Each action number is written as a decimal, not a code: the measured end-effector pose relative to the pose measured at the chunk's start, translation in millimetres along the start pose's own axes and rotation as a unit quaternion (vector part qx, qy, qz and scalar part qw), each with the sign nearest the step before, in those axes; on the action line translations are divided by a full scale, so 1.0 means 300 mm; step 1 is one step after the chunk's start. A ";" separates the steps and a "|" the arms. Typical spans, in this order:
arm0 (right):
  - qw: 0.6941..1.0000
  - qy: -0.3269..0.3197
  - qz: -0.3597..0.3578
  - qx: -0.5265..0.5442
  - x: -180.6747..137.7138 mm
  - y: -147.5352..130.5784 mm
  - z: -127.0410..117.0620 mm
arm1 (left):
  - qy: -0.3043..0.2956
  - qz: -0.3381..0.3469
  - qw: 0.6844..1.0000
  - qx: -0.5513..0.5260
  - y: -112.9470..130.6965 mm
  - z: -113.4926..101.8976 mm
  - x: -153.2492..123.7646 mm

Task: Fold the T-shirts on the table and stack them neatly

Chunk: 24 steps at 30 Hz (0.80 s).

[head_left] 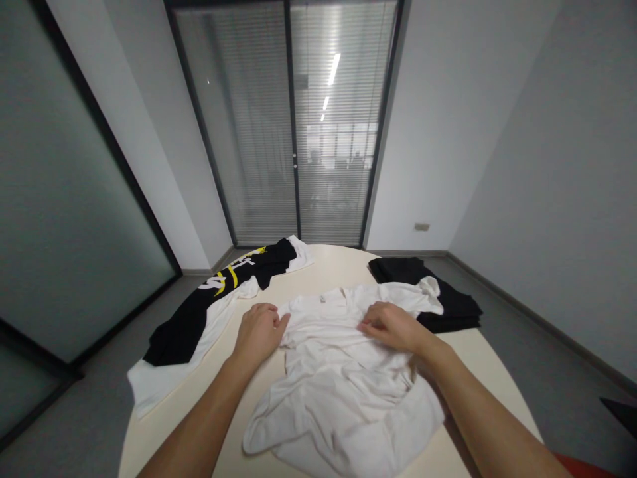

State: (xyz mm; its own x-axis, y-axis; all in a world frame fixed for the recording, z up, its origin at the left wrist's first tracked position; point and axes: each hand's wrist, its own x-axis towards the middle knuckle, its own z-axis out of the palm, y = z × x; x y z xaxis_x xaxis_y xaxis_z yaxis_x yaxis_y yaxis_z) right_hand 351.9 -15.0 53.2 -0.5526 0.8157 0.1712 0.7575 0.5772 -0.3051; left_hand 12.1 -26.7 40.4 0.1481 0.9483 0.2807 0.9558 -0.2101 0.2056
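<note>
- Reference: clock directions run from the middle of the white shirt (343, 392), 12 o'clock pointing away from the wearer.
- White shirt: lies on the rounded pale table (328, 265), collar and small neck label towards 12 o'clock. Lower body rumpled towards 6 o'clock, with loose folds throughout.
- Left hand (261, 328): at 10 o'clock, by the shirt's upper edge, fingers bent, thumb against the cloth. Whether it pinches fabric cannot be determined.
- Right hand (388, 325): at 1 o'clock, over the upper part of the shirt, fingers curled down to the cloth. Grip cannot be confirmed.
- Sleeve at 2 o'clock: overlaps the folded black cloth (455, 299), which is stacked in layers near the table edge.
- At 10 o'clock, beyond the left hand: black garment with white and yellow print (186, 325), lying over white fabric (164, 385) that shows along its near side.
- At 12 o'clock, past the table: glazed panels (333, 166) with horizontal blinds.
- At 1 o'clock: small plate (421, 227) low on the wall.
</note>
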 end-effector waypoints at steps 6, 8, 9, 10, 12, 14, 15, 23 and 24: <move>0.995 -0.048 0.064 0.059 -0.005 -0.023 0.020 | -0.047 -0.059 0.997 0.004 0.013 0.006 -0.004; 0.995 -0.026 0.078 0.054 -0.001 -0.019 0.029 | -0.041 -0.044 0.998 0.009 0.010 0.015 -0.007; 0.995 -0.007 0.087 0.044 0.003 -0.014 0.036 | -0.037 -0.036 0.999 0.005 0.008 0.019 -0.007; 0.995 0.017 0.092 0.029 0.007 -0.006 0.045 | -0.035 -0.028 0.999 -0.001 0.006 0.022 -0.008; 0.994 0.067 0.082 0.001 0.014 0.015 0.065 | -0.040 -0.023 0.999 -0.017 0.002 0.026 -0.008; 0.993 0.097 0.060 -0.009 0.017 0.035 0.084 | -0.054 -0.019 0.998 -0.034 0.000 0.026 -0.007; 0.994 0.098 0.050 -0.007 0.017 0.042 0.091 | -0.061 -0.016 0.997 -0.043 -0.001 0.026 -0.006; 0.996 0.053 0.067 0.035 0.007 0.029 0.072 | -0.047 0.041 0.994 -0.085 0.006 0.031 0.005; 0.995 0.053 0.068 0.041 0.009 0.030 0.070 | -0.035 0.049 0.993 -0.097 0.008 0.032 0.005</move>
State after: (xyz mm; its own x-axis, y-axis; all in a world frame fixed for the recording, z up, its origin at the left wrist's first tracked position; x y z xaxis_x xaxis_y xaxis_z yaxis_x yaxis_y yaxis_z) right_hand 349.8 -8.5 31.2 -0.4037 0.8882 0.2194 0.7896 0.4594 -0.4068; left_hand 17.1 -23.4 32.4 0.2628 0.9335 0.2439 0.8698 -0.3386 0.3590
